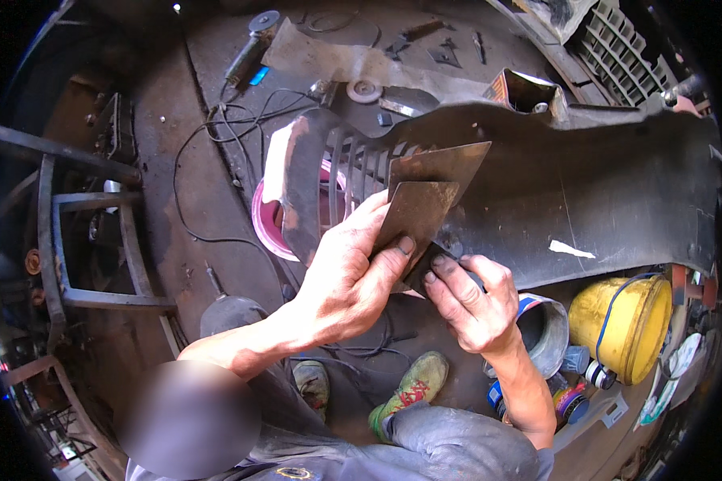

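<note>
Pinching thin metal plates in left hand, with right hand curled just below, can't tell around what. Likely light, stiff, sharp: hold by flat sides.

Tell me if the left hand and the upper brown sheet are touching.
Touching: the head view shows the left hand with its thumb laid on the face of the upper brown sheet.

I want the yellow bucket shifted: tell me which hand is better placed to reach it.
Probably the right hand: it is nearer the yellow bucket, on the same side. The left hand is farther off, holding thin plates. The right seems busy too, though.
</note>
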A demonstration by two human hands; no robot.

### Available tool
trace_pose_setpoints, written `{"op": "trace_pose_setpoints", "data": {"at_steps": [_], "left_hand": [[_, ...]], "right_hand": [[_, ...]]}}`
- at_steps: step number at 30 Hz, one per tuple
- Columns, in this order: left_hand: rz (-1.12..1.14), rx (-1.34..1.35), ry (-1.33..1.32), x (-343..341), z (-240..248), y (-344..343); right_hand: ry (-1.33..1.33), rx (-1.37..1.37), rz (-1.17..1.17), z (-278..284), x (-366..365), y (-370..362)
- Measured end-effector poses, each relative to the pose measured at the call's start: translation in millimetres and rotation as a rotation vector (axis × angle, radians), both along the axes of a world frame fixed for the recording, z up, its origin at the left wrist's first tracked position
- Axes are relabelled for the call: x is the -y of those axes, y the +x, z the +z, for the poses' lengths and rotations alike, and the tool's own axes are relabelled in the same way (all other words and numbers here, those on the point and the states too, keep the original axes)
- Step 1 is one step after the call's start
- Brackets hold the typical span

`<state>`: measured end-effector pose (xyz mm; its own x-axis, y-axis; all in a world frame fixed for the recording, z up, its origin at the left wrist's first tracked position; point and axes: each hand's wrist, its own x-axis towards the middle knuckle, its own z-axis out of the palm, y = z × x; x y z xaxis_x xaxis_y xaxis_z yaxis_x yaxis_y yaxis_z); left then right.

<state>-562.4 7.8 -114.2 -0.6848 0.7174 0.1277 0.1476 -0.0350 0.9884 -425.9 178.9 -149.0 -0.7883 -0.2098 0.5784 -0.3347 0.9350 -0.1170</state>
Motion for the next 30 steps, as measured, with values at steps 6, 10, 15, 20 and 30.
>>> {"op": "trace_pose_setpoints", "data": {"at_steps": [6,10,15,20,30], "left_hand": [[0.438,-0.038,-0.239,40,44,-21],[0.731,-0.895,-0.489,70,10,-87],[0.782,-1.287,-0.722,83,-16,-106],[0.729,-1.227,-0.707,76,-29,-109],[0.72,-1.177,-0.673,68,-31,-109]], "right_hand": [[-0.223,0.168,-0.11,-49,-39,12],[-0.502,0.336,-0.286,-83,-63,5],[-0.493,0.51,-0.271,-114,-62,-6],[-0.476,0.499,-0.239,-132,-56,-17],[-0.429,0.54,-0.204,-139,-50,-22]]}}
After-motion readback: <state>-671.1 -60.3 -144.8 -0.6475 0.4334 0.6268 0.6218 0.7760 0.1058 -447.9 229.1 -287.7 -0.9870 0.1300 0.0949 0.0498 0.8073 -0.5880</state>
